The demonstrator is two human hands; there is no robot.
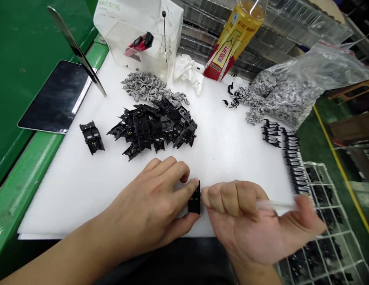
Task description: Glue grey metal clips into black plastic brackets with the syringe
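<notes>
My left hand (148, 202) pinches a small black plastic part (194, 201) between thumb and fingers, low on the white foam sheet (220, 158). My right hand (246, 217) sits just to its right, knuckles almost touching that part. Its curled fingers hold a slim translucent plastic rod (276, 205) that sticks out towards the right. A heap of similar black plastic parts (151, 126) lies up ahead of my hands, with one separate black part (92, 137) to its left. Grey pieces (148, 87) lie in a pile behind the heap.
A dark tablet (55, 97) and a long steel ruler (77, 49) are at the left, over the green bench (23, 99). At the back stand a yellow drink bottle (232, 39) and a clear bag of parts (291, 89). A wire rack (324, 229) holding black parts is at the right.
</notes>
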